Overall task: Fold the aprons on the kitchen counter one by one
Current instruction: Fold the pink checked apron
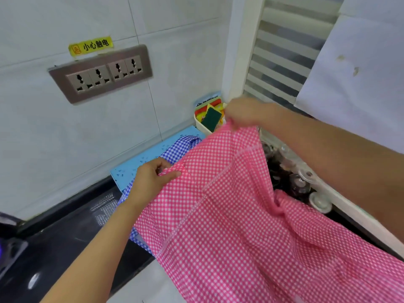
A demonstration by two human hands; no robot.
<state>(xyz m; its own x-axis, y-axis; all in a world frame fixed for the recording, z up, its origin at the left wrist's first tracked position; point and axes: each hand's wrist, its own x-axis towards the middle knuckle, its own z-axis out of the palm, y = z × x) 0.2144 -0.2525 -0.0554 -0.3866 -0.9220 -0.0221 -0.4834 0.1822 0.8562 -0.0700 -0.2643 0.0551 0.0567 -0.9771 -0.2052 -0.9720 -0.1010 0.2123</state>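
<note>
Head camera view: both hands hold up a pink gingham apron [229,215] above the black table [65,241]. Left hand [153,179] pinches one top corner, right hand [247,114] grips the other higher up. A blue gingham apron [179,147] lies beneath it, near the table's back edge.

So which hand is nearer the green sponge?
Right. The right hand pinches the pink apron just beside the green sponge; the left hand grips it lower, farther away.

A kitchen: tiled wall [179,62], black counter [65,237], tub with scouring sponge [211,118]
</note>
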